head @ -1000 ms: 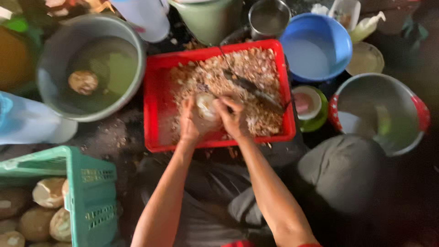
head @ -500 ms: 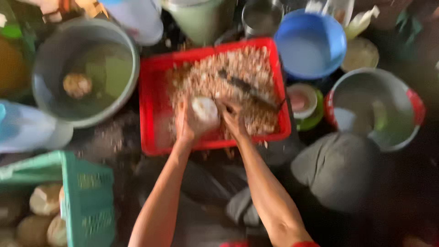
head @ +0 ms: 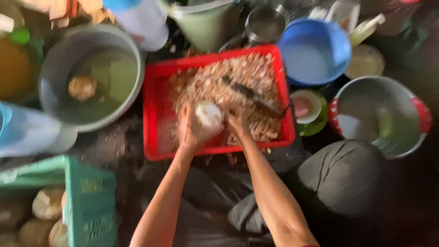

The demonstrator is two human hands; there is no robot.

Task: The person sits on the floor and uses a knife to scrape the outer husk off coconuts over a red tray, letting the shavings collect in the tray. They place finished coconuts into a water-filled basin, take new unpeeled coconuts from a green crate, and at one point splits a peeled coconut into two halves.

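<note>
A pale round piece [head: 209, 114], apparently peeled, is gripped by both hands, left [head: 187, 132] and right [head: 235, 122], above the red tray's [head: 153, 119] near edge so scraps are caught.

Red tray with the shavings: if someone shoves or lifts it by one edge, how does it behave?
The red tray looks like thin plastic, so it would probably flex if lifted by one edge. The loose brown shavings heaped in it would likely slide and spill. Both hands, left hand and right hand, work over it, probably adding weight.
</note>
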